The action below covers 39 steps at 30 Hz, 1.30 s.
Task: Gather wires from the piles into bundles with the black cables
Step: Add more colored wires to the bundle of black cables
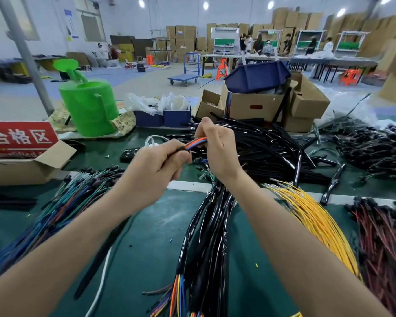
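Observation:
Above the green table (146, 236), my left hand (156, 165) grips a black cable end with orange and blue wires (196, 142) coming out of it. My right hand (217, 147) pinches the same wires a little to the right. Below my hands lies a bundle of black cables (206, 236) with coloured wire ends showing near the front edge. Wire piles lie around it: blue and green wires (62, 209) on the left, yellow wires (316, 220) to the right, dark red wires (384, 239) at the far right. A heap of loose black cables (272, 152) lies behind my hands.
A green watering can (89, 106) stands at the back left beside a red sign (21, 138) on a cardboard box. Cardboard boxes (302, 104) with a blue bin (256, 76) stand behind the heap. People work at benches far back.

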Each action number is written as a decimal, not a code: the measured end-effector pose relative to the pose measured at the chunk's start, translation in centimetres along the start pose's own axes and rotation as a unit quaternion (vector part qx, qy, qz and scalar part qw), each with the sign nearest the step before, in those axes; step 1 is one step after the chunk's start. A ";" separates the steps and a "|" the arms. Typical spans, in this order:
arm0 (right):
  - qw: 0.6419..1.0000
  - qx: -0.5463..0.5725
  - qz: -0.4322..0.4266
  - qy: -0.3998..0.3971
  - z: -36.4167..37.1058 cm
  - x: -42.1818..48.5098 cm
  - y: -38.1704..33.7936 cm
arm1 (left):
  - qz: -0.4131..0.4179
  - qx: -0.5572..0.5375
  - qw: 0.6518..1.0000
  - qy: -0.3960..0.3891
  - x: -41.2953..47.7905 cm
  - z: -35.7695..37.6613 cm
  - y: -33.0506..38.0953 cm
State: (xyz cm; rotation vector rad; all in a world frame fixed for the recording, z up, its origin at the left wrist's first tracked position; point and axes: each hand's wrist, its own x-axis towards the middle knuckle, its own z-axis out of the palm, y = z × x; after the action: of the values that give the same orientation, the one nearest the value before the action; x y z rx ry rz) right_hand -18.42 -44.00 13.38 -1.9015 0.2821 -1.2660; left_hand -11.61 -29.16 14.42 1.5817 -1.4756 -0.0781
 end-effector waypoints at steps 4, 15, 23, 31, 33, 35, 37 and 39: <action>0.994 0.012 0.108 -0.001 0.5 -0.6 3.8 | -0.022 -0.001 1.000 -0.004 -1.4 1.2 -0.5; 0.914 0.289 0.272 0.080 4.8 -2.7 1.7 | -0.038 -0.052 0.998 -0.025 -7.7 3.3 -1.1; 0.964 -0.195 -0.183 0.012 -0.4 -0.4 -4.6 | -0.052 -0.053 0.997 0.030 -8.9 -1.6 -0.6; 0.840 -0.389 -0.249 -0.286 -9.3 -3.9 -7.6 | -0.020 -0.004 0.988 -0.151 -7.2 -0.9 -0.6; 0.864 -0.364 -0.142 -0.317 -10.7 -5.3 -6.4 | -0.041 -0.027 0.983 -0.174 -6.4 0.8 -0.7; 0.894 -0.277 -0.003 -0.352 -12.0 -6.6 -4.9 | -0.048 -0.031 0.976 -0.208 -5.7 2.3 -0.9; 0.894 -0.200 0.118 -0.384 -13.1 -7.6 -3.9 | -0.054 -0.008 0.968 -0.246 -5.1 3.8 -0.8; 0.874 -0.146 0.216 -0.410 -14.1 -8.3 -3.2 | -0.066 0.013 0.962 -0.264 -4.8 5.0 -0.8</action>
State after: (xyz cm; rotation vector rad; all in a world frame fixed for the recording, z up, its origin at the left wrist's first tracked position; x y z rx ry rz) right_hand -35.09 -44.23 12.44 -2.2769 0.4227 -0.0645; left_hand -15.33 -28.28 8.62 1.7623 -1.7692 -0.6003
